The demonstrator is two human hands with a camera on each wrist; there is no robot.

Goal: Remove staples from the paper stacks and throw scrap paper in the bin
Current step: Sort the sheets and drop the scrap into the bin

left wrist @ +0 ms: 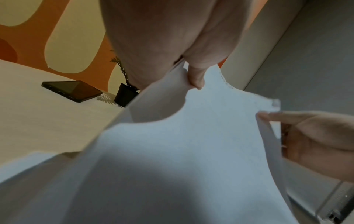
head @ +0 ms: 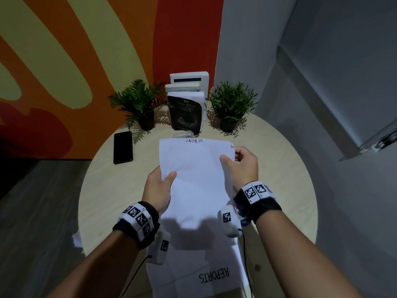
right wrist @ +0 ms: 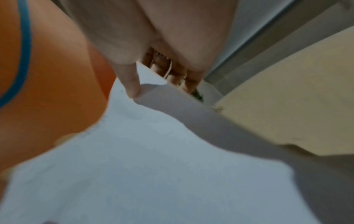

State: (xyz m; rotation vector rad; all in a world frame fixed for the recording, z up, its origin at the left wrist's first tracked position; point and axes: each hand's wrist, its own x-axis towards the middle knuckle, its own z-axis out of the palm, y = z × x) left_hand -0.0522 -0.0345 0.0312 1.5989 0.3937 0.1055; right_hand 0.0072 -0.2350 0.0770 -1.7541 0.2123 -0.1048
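Above the desk (head: 279,168) centre, I have both hands pinching the paper stack (head: 193,173): left hand (head: 158,188) mid-edge, right hand (head: 243,165) by the far corner. Pulling apart there could tear the sheets if a staple, which I can't make out, holds them.

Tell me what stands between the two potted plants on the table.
Head view: upright books, a dark-covered one in front of pale ones, stand between the left plant and right plant.

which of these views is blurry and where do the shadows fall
Head view: sharp but dim, edges bent by the wide lens, hand shadows across the white paper stack. Left wrist view: paper's near part soft and shaded, black phone fairly crisp. Right wrist view: blurred throughout.
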